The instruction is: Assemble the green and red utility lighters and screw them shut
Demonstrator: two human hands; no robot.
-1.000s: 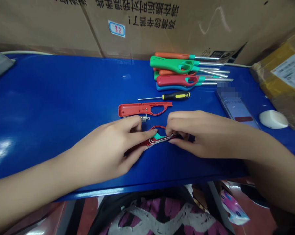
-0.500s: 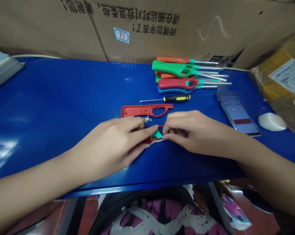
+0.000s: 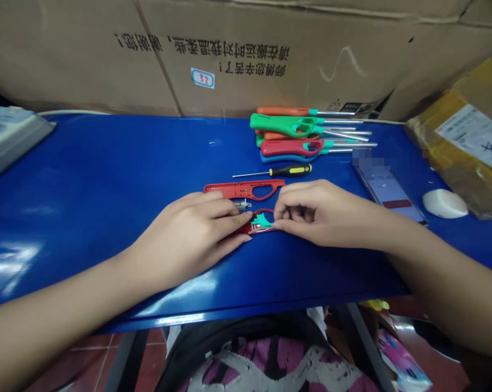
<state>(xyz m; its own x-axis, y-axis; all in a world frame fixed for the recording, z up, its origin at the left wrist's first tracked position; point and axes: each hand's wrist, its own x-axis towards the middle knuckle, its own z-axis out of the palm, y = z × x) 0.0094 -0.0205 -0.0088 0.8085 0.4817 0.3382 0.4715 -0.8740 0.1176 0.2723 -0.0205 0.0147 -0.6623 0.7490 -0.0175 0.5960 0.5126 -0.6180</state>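
Note:
My left hand (image 3: 192, 234) grips an open red lighter shell half (image 3: 264, 211), its thumb and forefinger along the handle end; the palm hides most of that half. A teal trigger (image 3: 262, 220) sits inside the shell beside the finger loop. Thin white wire (image 3: 265, 228) runs along its lower edge to the fingertips of my right hand (image 3: 307, 212), which are pinched together on it at the shell's front end. Just beyond my left fingers lies a small metal gas valve part (image 3: 243, 205), partly covered. Behind it rests the matching red shell half (image 3: 229, 189), inner side up.
A black and yellow screwdriver (image 3: 290, 171) lies behind the shells. Farther back is a pile of long-nosed lighters (image 3: 286, 125). At right are a phone (image 3: 388, 190), a white mouse (image 3: 444, 203) and a taped parcel (image 3: 466, 147). A large carton (image 3: 229, 32) walls off the back.
The view has tilted slightly upward. My left fingers have drawn back a little, leaving more of the teal trigger showing. My right hand stays pinched at the front end.

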